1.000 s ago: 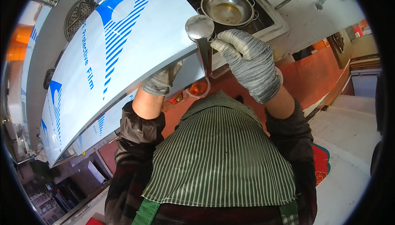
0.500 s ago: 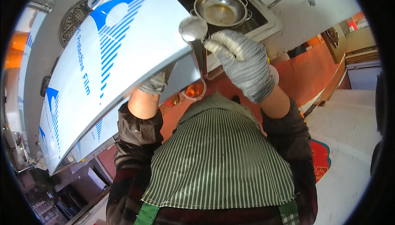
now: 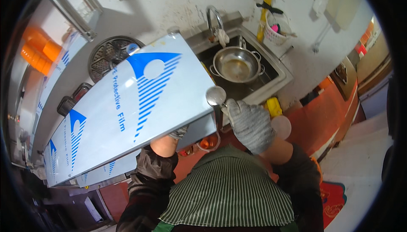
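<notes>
A striped grey glove covers my right hand (image 3: 250, 124), its fingers closed at the side of a shiny round-topped metal piece (image 3: 216, 96). This narrow piece stands by the corner of a white, blue-printed film-covered countertop (image 3: 178, 85); I cannot tell whether it is a vessel or something else. My left hand (image 3: 179, 133), gloved too, reaches beneath the countertop's near edge, which hides its fingers. Farther off, a steel two-handled pan (image 3: 237, 64) with shallow brownish liquid rests in the sink (image 3: 280, 77), apart from both hands.
A faucet (image 3: 215, 18) with a cloth on it rises behind the sink. Right of it hangs a white basket (image 3: 275, 30). A round perforated metal plate (image 3: 101, 56) lies behind the countertop. An orange-filled container (image 3: 208, 142) is below its corner, near my apron (image 3: 229, 185).
The view has tilted up, so countertop, sink and hands appear lower and more wall shows. My right hand stays beside the round-topped metal piece. Less of my left glove shows.
</notes>
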A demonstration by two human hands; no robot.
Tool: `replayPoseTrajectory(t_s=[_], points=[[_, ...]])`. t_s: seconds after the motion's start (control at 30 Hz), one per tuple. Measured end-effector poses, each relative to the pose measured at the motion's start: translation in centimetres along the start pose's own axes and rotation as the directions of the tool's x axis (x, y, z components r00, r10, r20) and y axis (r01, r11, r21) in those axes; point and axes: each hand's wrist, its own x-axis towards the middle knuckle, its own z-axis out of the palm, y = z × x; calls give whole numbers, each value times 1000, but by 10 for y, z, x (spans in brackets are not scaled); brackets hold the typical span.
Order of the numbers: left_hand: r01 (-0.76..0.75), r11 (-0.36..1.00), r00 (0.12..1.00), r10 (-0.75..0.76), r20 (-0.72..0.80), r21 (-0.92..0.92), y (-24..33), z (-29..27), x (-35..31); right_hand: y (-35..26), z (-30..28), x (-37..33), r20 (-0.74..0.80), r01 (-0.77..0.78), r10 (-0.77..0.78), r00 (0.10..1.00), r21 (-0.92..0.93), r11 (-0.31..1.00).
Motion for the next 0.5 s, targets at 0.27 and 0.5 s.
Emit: replayPoseTrajectory(t_s=[0.27,0.5], points=[[11,997,999,-14,-32,-76,1,-20,-17,6,-15,8,146,-19,-12,989,209,978],[22,985,999,-14,45,-169,-3,-13,19,30,-14,19,522,-534,118,845,811,238]])
